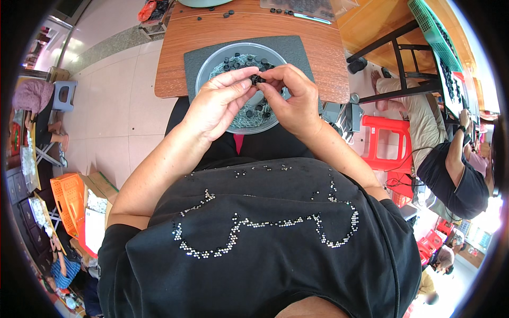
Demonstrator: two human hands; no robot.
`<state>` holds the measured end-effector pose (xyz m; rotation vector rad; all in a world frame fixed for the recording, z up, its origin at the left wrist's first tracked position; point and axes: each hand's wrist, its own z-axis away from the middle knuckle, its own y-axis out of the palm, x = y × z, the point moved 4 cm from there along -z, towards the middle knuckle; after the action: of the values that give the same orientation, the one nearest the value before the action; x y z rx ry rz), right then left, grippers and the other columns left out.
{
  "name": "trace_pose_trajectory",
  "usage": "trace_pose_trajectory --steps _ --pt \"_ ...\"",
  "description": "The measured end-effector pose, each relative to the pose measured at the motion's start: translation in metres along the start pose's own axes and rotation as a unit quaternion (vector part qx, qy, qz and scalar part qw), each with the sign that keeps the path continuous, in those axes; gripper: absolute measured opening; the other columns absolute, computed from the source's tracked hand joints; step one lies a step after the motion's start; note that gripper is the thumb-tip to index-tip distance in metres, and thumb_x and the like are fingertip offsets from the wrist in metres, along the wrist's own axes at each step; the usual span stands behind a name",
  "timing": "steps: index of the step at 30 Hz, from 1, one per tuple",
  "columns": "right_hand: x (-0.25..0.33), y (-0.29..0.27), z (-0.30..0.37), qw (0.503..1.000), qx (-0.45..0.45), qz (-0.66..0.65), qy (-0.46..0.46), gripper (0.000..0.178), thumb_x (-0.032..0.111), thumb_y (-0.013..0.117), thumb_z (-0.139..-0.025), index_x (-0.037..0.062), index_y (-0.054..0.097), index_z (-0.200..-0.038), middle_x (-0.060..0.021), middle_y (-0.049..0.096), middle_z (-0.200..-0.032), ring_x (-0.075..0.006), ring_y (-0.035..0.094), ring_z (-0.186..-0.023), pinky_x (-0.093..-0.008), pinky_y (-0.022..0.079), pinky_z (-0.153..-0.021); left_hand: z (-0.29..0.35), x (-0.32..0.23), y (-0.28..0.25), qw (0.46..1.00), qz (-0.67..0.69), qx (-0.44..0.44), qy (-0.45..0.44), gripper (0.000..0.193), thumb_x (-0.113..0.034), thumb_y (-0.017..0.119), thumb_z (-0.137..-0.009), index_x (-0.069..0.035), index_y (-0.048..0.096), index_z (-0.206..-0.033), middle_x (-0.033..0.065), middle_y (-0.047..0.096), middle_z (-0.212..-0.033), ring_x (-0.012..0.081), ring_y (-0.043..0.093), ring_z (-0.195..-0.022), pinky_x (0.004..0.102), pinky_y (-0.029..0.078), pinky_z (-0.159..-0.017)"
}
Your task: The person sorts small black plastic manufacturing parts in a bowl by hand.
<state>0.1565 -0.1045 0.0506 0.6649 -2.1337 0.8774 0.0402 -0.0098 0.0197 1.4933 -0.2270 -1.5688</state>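
My left hand (pixel 218 102) and my right hand (pixel 295 99) meet above a round translucent bowl (pixel 198 79). Pinched between the fingertips of both is a small round black plastic part (pixel 256 79), like a knob or cap; the fingers cover much of it. Under my hands, the bowl holds many thin silvery screws (pixel 245 120) with several similar black parts (pixel 231 64) lying among them. The bowl rests on a dark grey mat (pixel 295 49) at the near edge of a brown wooden table (pixel 254 25).
Loose black parts (pixel 227 15) lie farther back on the table, near a clear tray (pixel 307 6). A red plastic stool (pixel 374 143) stands at the right, beside a seated person (pixel 450 175). On the left are an orange crate (pixel 68 204) and a cardboard box (pixel 101 185).
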Motion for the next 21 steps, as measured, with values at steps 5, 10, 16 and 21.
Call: trace_pose_trajectory --steps 5,10,16,21 --pt "-0.0034 0.0019 0.0033 0.999 -0.007 -0.034 -0.006 0.019 0.000 0.073 -0.070 0.0021 0.065 -0.087 -0.0073 0.062 -0.078 -0.0150 0.060 -0.065 -0.0254 0.048 -0.055 0.0001 0.0003 -0.0013 1.000 -0.007 -0.002 0.011 0.029 -0.005 0.056 -0.091 0.003 0.056 -0.118 0.0106 0.059 -0.115 0.0169 0.054 -0.108 0.0301 0.042 -0.099" --pt "-0.0069 0.0027 0.0050 0.995 -0.010 -0.093 0.018 0.020 -0.001 0.072 -0.072 0.0019 0.067 -0.090 -0.0061 0.062 -0.079 -0.0123 0.059 -0.066 -0.0237 0.047 -0.057 0.0013 0.0001 0.0001 1.000 0.003 0.008 0.012 0.028 -0.006 0.056 -0.091 0.003 0.057 -0.118 0.0111 0.057 -0.118 0.0177 0.053 -0.110 0.0306 0.041 -0.100" --pt "-0.0091 0.0023 0.0054 0.984 -0.026 -0.168 0.052 0.020 -0.002 0.070 -0.075 0.0022 0.069 -0.094 -0.0058 0.064 -0.085 -0.0105 0.060 -0.074 -0.0221 0.048 -0.062 0.0018 -0.0019 0.0008 1.000 0.010 0.011 0.024 0.029 -0.006 0.058 -0.090 0.003 0.057 -0.117 0.0112 0.057 -0.118 0.0179 0.053 -0.110 0.0312 0.041 -0.101" --pt "-0.0064 0.0018 0.0048 0.985 -0.021 -0.165 0.051 0.020 -0.002 0.070 -0.076 0.0024 0.069 -0.095 -0.0061 0.065 -0.087 -0.0107 0.061 -0.076 -0.0218 0.049 -0.064 0.0040 -0.0033 0.0035 0.999 0.007 0.003 0.033 0.028 -0.005 0.057 -0.090 0.003 0.057 -0.117 0.0118 0.057 -0.118 0.0187 0.053 -0.111 0.0318 0.041 -0.102"
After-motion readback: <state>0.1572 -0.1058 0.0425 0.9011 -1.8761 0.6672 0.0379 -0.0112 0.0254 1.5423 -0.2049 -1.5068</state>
